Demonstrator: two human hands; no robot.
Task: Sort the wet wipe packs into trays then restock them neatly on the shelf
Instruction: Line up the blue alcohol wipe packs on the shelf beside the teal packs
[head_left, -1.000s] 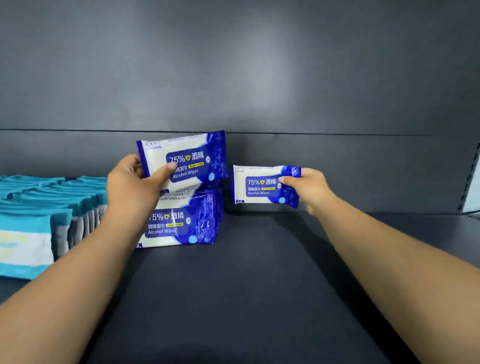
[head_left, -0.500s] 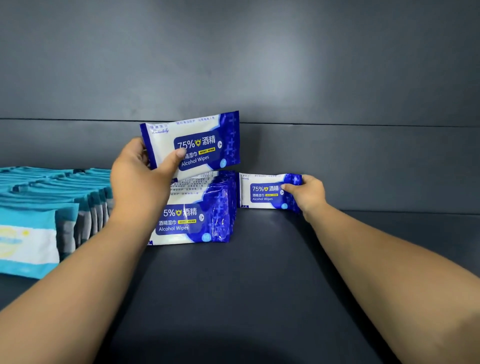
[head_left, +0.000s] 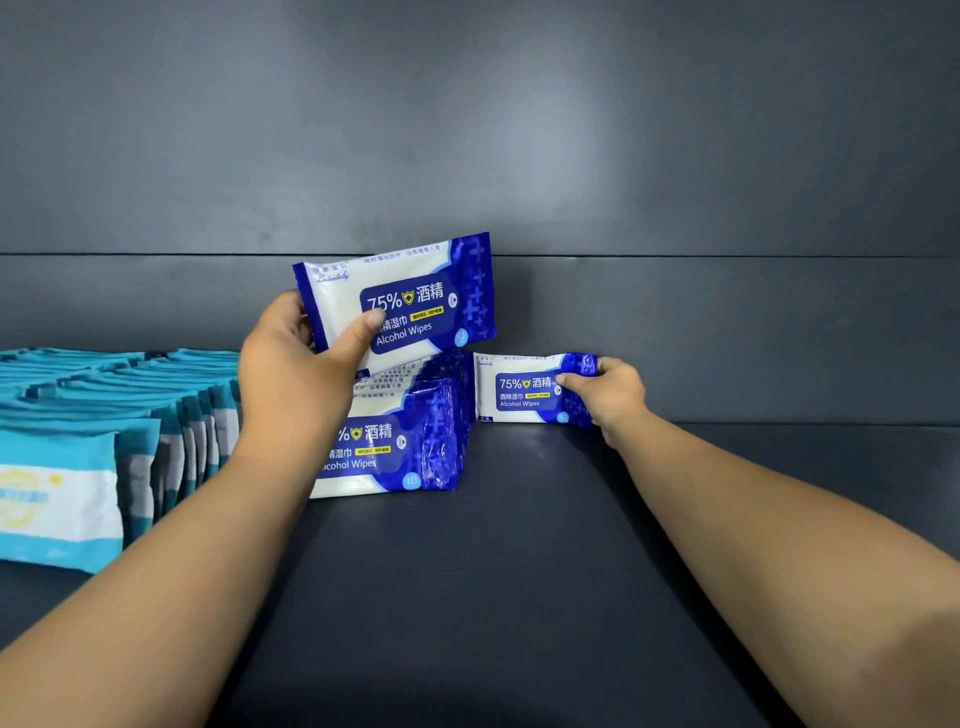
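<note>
A: Where is the pack being placed?

B: A blue alcohol wipe pack is stood upright on the dark shelf at the back wall, just right of centre. Its right end is pinched by the right hand, thumb in front and fingers curled behind. A second blue pack is gripped above centre by the left hand, tilted and lifted over the row of blue packs.

A: How should the step be done well?

B: Judging from this, the right pack should be kept upright and flush against the wall, label forward, so that a new row can be started just beside the existing one at 9 o'clock from it. Release is best delayed until it stands unaided.

A: What else is nearby?

B: Teal packs are lined up at 9 o'clock. Nothing is seen blocking the spot; the thin pack may tip.
</note>
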